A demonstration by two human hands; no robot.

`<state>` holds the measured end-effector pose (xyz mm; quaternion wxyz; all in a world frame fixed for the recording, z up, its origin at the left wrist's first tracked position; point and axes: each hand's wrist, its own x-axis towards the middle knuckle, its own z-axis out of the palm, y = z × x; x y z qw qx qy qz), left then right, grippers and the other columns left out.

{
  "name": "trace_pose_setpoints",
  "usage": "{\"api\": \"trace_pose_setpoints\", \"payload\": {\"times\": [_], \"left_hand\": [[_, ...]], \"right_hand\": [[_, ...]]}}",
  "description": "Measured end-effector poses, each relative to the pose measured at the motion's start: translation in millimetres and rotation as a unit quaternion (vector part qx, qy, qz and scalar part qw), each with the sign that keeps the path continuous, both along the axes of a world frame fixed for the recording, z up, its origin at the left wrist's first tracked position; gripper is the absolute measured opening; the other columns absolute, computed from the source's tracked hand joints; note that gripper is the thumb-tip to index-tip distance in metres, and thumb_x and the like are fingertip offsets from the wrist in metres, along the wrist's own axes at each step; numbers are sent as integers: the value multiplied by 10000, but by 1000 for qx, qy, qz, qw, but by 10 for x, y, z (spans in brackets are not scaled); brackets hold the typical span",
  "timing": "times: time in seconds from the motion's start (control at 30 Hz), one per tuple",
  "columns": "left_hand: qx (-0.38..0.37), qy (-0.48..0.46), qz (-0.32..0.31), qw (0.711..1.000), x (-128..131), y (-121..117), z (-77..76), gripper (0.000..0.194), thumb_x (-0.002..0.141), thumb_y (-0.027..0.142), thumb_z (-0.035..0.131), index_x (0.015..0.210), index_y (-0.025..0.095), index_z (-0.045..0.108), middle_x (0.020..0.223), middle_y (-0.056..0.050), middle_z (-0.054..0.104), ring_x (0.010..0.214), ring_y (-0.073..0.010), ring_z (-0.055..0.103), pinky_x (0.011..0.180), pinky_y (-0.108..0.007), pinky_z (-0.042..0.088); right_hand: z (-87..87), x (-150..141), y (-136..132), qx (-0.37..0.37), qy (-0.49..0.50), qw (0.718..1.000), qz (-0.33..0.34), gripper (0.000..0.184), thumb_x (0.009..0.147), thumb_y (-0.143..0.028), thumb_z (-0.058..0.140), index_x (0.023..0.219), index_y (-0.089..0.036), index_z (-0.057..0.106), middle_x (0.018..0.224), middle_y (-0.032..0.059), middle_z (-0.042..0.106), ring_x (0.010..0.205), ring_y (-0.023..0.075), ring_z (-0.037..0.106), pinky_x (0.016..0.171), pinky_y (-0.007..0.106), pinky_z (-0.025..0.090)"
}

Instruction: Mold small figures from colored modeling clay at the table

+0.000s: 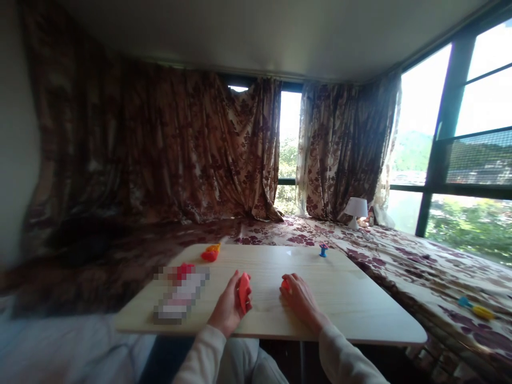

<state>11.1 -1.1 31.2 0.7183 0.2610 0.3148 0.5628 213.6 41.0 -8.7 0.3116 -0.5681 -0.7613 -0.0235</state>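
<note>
Nearest, at about 8 o'clock on the tabletop point(360, 312), the left hand point(230, 303) has its fingers clamped around a red piece point(243, 292), held upright. At 4 o'clock, the right hand point(303, 301) curls its fingers over a small red-orange piece point(285, 285); whether they pinch it or merely cover it, I cannot tell. A loose grip there could let it skid away, and squeezing the left piece off-centre could pop it free.

A blurred-out item point(182, 301) lies at 9 o'clock; a leftward sweep of the left forearm could knock it. Farther off, a red-and-yellow piece point(210, 253) sits at 11 o'clock and a blue one point(323, 250) at 1, both near the far edge, where a bump could tip them over.
</note>
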Motion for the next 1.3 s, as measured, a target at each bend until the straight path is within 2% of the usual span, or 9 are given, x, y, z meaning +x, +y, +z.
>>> {"api": "trace_pose_setpoints", "payload": {"times": [0.2,0.47,0.67,0.77,0.9,1.0,1.1,1.23,1.3], "left_hand": [[30,31,19,999,78,46,-132,274,716,416,606,667,184,468,458,84,432,341,-35,357,343,-148,246],[29,21,21,999,111,44,-108,82,736,209,518,782,144,539,610,17,570,360,-29,391,337,-147,243],[47,-16,31,998,165,66,-106,47,730,118,494,734,153,525,480,73,443,338,-27,340,353,-147,246],[55,-40,26,997,199,62,-68,51,765,146,483,737,161,523,484,74,439,356,-37,365,385,-162,305],[29,-68,18,997,242,77,-36,117,802,178,455,842,167,563,611,24,559,513,-86,540,538,-235,450],[23,-57,54,997,263,115,-72,168,763,96,477,854,186,585,801,-8,642,706,-104,609,622,-233,463],[46,-47,80,995,278,142,-132,120,742,114,535,809,197,592,982,-23,655,835,-118,607,655,-220,461],[67,-41,82,993,289,130,-187,82,706,148,587,770,193,564,1028,-47,655,878,-156,612,710,-260,472],[85,25,101,991,282,111,-204,121,692,187,617,790,194,546,983,-57,670,845,-167,625,695,-272,469]], "right_hand": [[-25,40,-36,15,-7,1000,-2,257,841,-263,465,1064,-200,576,1016,73,612,947,200,558,827,277,391],[-10,12,-70,37,5,999,3,259,867,-290,452,1080,-202,571,1046,81,609,953,198,561,837,295,397],[-42,26,-44,84,43,996,-2,276,885,-267,412,1097,-179,565,1055,92,601,977,213,556,851,333,409],[-56,42,-31,113,77,991,-3,262,868,-246,427,1069,-174,578,1060,100,592,977,225,553,849,360,416],[-25,0,-122,154,165,974,26,223,857,-227,431,1006,-181,590,1004,88,595,916,202,570,819,338,438],[22,-127,-272,129,195,967,103,182,852,-220,444,952,-189,594,862,49,620,802,167,588,773,302,452],[62,-306,-421,57,173,967,179,149,834,-247,498,933,-204,600,772,13,636,732,149,593,722,275,458],[60,-480,-486,-11,216,951,222,156,835,-277,510,945,-216,604,794,5,659,713,136,605,667,244,464],[32,-499,-443,-20,264,937,228,154,846,-258,480,916,-205,606,753,3,654,670,127,602,634,236,469]]}}
